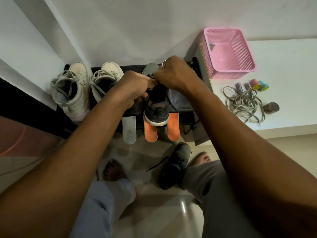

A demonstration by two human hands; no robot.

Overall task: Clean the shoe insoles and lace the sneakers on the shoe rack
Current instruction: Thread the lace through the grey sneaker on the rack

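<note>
Dark sneaker (156, 110) points away, heel nearest; left hand (135, 87) and right hand (175, 74) meet over its middle, seemingly pinching the lace (171, 103).

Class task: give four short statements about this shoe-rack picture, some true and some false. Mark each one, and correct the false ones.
1. The left hand and the right hand both pinch the lace of the dark sneaker on the shoe rack. True.
2. The loose grey laces lie inside the pink basket. False: they lie outside it, on the white surface.
3. Two orange insoles lie at the dark sneaker's heel. True.
4. The second dark sneaker stands on the shoe rack. False: it lies on the floor.
</note>
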